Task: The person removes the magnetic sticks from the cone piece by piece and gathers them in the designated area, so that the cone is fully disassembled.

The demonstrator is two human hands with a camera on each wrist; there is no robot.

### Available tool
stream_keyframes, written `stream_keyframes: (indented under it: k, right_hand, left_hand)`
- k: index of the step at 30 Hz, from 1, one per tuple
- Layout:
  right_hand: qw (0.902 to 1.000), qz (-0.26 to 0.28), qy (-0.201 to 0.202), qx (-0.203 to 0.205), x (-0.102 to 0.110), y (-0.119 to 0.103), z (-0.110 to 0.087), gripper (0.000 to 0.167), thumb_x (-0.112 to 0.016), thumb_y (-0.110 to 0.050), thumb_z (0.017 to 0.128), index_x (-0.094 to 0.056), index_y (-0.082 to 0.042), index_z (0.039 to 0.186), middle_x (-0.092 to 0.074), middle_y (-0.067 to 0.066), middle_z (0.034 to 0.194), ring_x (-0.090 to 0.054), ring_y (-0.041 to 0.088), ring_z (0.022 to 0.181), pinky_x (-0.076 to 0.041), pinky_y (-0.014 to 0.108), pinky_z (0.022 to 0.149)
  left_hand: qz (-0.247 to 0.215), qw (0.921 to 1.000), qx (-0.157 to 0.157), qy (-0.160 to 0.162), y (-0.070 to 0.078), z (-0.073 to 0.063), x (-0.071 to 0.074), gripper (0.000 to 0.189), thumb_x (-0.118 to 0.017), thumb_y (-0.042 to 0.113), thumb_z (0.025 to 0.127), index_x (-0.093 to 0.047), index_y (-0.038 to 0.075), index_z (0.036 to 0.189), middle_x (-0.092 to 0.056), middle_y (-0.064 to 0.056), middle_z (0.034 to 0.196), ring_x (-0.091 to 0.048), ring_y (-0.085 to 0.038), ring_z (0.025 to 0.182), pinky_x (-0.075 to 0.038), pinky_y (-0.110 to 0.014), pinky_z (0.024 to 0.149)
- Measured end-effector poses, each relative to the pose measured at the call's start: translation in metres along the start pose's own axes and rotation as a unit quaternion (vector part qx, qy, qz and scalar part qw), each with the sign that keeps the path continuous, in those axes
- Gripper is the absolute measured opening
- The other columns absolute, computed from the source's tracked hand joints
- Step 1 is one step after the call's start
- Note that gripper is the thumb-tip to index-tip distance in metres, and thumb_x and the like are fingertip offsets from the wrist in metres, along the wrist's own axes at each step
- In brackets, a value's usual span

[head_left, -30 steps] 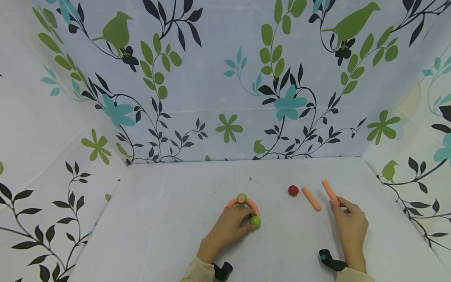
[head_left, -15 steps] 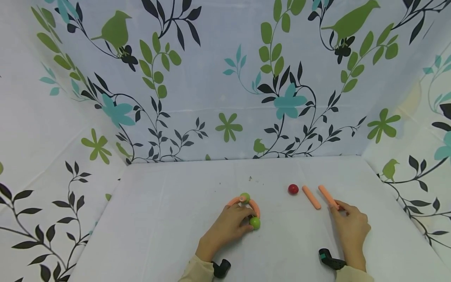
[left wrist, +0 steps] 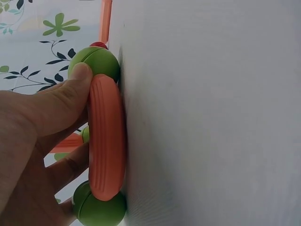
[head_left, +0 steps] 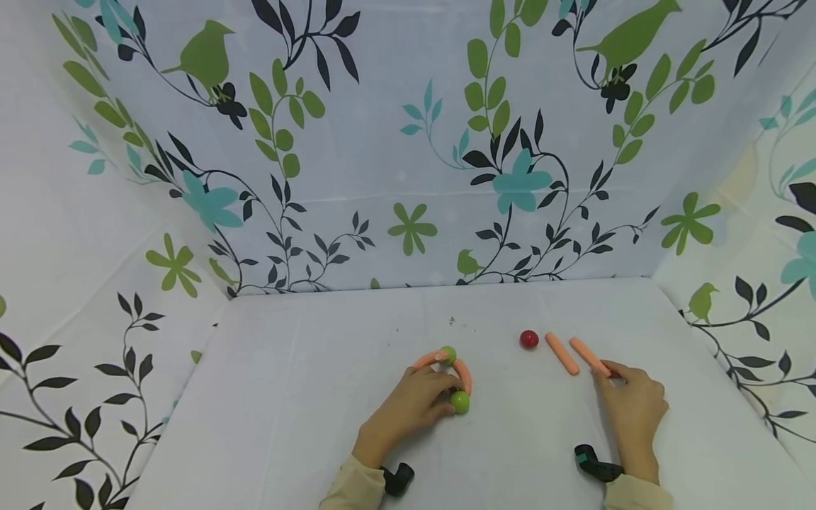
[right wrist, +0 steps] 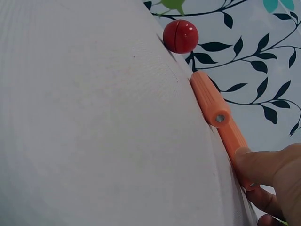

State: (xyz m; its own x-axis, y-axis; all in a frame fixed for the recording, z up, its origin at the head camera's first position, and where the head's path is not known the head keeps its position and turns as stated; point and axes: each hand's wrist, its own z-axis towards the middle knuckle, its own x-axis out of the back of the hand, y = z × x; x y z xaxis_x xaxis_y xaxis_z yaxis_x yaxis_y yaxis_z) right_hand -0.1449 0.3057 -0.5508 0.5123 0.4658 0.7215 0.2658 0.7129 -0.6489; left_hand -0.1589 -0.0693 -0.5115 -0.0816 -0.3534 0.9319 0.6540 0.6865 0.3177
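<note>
My left hand (head_left: 408, 407) grips a toy construction of curved orange rods (left wrist: 107, 136) and green balls (left wrist: 96, 64). Its thumb lies on the upper ball in the left wrist view, and fingers reach behind the rod. A second green ball (left wrist: 99, 205) joins the rod's lower end. Part of the construction is hidden behind the hand. On the right, my right hand (head_left: 631, 404) pinches the near end of a straight orange rod (head_left: 588, 354) between thumb and fingers. Another straight rod (head_left: 562, 353), with a metal disc at its end, lies just left of it.
A red ball (head_left: 529, 339) sits on the white table (head_left: 319, 354) left of the straight rods. Patterned cloth (head_left: 357, 177) hangs behind the table and along its sides. Each wrist wears a black camera mount (head_left: 597, 464).
The far end of the rod in my right hand has swung left and toward me. In the left hand's construction, the far green ball has shifted slightly right.
</note>
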Motion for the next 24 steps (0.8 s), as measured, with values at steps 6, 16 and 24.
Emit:
stream_keyframes:
  k: [6, 16, 24]
  right_hand:
    - [0.9999, -0.007, 0.0, 0.011, 0.001, -0.001, -0.003, 0.032, -0.075, -0.02, 0.094, -0.075, 0.0, 0.119, -0.067, 0.036, 0.124, -0.053, 0.06, 0.113, -0.034, 0.066, 0.082]
    - [0.9995, -0.012, -0.03, 0.001, 0.002, -0.006, -0.001, 0.037, -0.073, -0.023, 0.095, -0.071, 0.002, 0.123, -0.064, 0.037, 0.125, -0.049, 0.06, 0.116, -0.033, 0.067, 0.083]
    - [0.9978, 0.059, 0.023, 0.018, 0.006, -0.022, -0.001, 0.029, -0.064, -0.019, 0.101, -0.073, -0.002, 0.123, -0.068, 0.027, 0.123, -0.052, 0.045, 0.115, -0.029, 0.06, 0.087]
  left_hand:
    - [0.002, 0.9999, -0.01, -0.012, -0.002, -0.001, 0.002, 0.035, -0.08, 0.035, 0.09, -0.07, 0.03, 0.123, -0.073, 0.022, 0.122, -0.063, -0.008, 0.109, -0.044, -0.046, 0.108]
    - [-0.023, 0.9991, -0.017, -0.032, -0.007, -0.002, 0.004, 0.036, -0.081, 0.031, 0.088, -0.069, 0.032, 0.122, -0.072, 0.023, 0.123, -0.064, -0.01, 0.121, -0.041, -0.051, 0.113]
    - [-0.04, 0.998, -0.023, -0.042, -0.006, -0.004, 0.008, 0.032, -0.08, 0.024, 0.092, -0.069, 0.029, 0.121, -0.072, 0.019, 0.123, -0.064, -0.011, 0.12, -0.037, -0.054, 0.118]
